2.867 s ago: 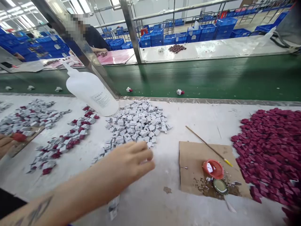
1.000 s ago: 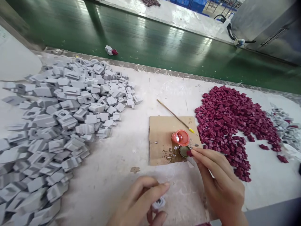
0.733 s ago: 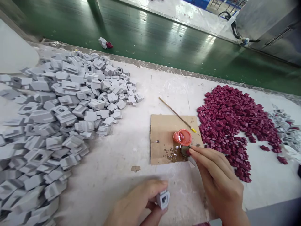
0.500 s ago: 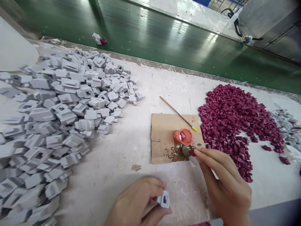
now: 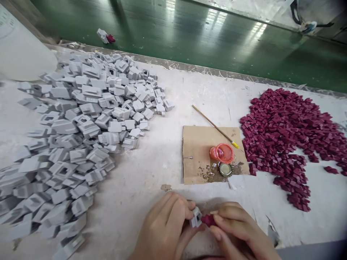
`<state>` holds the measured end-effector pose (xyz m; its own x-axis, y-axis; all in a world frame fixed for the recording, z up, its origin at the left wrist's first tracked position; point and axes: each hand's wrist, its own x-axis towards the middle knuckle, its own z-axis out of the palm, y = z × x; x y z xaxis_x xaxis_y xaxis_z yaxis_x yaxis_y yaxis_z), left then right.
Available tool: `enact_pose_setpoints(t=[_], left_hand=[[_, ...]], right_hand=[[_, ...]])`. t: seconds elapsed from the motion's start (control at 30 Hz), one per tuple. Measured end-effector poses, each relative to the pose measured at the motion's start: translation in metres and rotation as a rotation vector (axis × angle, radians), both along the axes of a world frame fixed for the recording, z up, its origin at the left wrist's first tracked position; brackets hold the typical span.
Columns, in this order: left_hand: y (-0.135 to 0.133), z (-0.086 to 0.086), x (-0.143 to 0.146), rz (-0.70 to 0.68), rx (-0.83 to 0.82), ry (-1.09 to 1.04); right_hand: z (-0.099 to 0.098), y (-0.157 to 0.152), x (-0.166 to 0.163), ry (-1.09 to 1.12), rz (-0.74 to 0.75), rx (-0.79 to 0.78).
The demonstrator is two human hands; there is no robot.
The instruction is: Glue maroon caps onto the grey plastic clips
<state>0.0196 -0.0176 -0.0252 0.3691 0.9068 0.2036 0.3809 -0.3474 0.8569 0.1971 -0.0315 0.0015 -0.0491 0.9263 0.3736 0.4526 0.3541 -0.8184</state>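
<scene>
Low in the view, my left hand (image 5: 165, 227) pinches a small grey plastic housing (image 5: 195, 217) with a square opening. My right hand (image 5: 238, 231) pinches a small dark red piece (image 5: 208, 220) and holds it against the housing's opening. Both hands meet just above the table's near edge. A big heap of grey housings (image 5: 81, 122) lies to the left. A heap of dark red pieces (image 5: 284, 133) lies to the right. Between them sits a cardboard square (image 5: 197, 148) with a red cap (image 5: 221, 152) and a metal bottle cap (image 5: 225, 169) on it.
A thin stick with a yellow tip (image 5: 215, 126) lies across the cardboard's far corner. A white plastic bottle (image 5: 21, 54) stands at far left. Beyond the table's edge runs a green conveyor belt (image 5: 189, 32) carrying one assembled grey-and-red piece (image 5: 105, 36).
My right hand left the metal cap on the cardboard and carried the red piece down to the grey housing in my left hand. The view drifted slightly.
</scene>
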Motion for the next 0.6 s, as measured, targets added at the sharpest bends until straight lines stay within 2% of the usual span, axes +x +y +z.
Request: enact_pose_setpoints(t=[0.07,0.33,0.6], left_hand=[[0.000,-0.001,0.000,-0.007,-0.001,0.003],[0.001,0.002,-0.002,-0.024,0.026,0.023],[0.004,-0.003,-0.003,-0.049,0.060,0.068]], right_hand=[[0.001,0.001,0.002,0.001,0.007,-0.004],[-0.002,-0.007,0.009,-0.094,0.187,-0.088],[-0.008,-0.006,0.003,-0.144,0.174,-0.051]])
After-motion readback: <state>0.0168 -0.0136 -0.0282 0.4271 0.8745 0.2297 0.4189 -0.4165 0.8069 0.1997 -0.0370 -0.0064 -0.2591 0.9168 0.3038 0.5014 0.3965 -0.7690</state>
